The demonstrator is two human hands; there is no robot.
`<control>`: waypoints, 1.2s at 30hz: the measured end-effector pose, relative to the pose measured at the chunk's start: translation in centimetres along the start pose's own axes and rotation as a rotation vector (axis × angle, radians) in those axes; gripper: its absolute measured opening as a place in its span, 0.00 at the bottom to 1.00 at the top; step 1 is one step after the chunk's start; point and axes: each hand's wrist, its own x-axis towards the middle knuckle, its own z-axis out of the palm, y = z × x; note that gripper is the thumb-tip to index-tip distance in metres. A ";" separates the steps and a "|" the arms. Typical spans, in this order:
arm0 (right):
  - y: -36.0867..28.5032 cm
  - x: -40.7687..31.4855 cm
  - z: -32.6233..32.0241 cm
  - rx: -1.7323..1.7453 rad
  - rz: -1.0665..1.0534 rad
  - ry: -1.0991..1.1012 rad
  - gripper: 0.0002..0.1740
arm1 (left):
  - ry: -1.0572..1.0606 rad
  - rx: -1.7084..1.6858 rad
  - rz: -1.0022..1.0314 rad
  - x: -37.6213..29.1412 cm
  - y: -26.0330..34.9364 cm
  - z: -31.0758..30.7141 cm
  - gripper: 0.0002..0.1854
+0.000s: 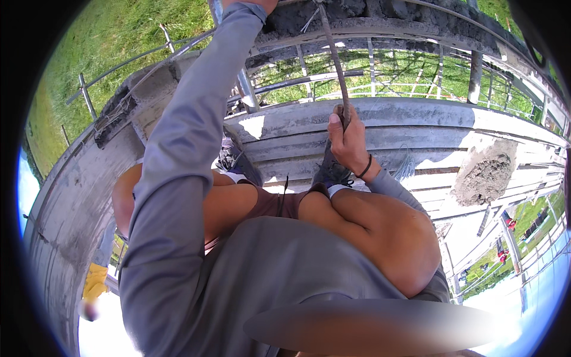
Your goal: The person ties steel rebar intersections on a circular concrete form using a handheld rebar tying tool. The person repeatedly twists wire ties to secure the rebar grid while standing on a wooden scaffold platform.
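Note:
My right hand (350, 145) is closed around the lower end of a ribbed steel bar (333, 56), above my right shoe (331, 165). From my fist the bar runs up to the rough, mortar-smeared concrete edge (374, 26) at the top of the view, where light strands of wire or string (311, 20) show beside it. My left arm reaches up to the same edge. Only the wrist and part of my left hand (252, 4) show at the frame's top, so its fingers and anything in them are hidden. I squat on grey planks (401, 114).
A heap of wet mortar (486, 178) lies on a board to the right. A bundle of thin wire or line (405, 165) rests nearer. Hollow concrete blocks (154, 87) stand at left. Scaffold poles (475, 78) rise beyond the planks, above grass. A person in yellow (94, 281) is at lower left.

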 end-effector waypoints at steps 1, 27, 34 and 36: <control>-1.6 -0.6 -3.2 0.297 0.160 -0.125 0.20 | -0.001 0.007 -0.001 0.0 -0.1 0.0 0.18; -9.9 1.6 -0.4 1.713 0.324 -0.754 0.16 | 0.000 0.018 0.031 0.0 -0.7 0.8 0.14; -10.9 1.4 0.8 1.331 0.598 -0.670 0.13 | 0.002 0.009 0.037 0.2 -0.6 1.0 0.13; -10.3 1.2 -0.7 1.042 0.613 -0.618 0.16 | 0.004 0.014 0.037 0.3 -0.6 1.1 0.13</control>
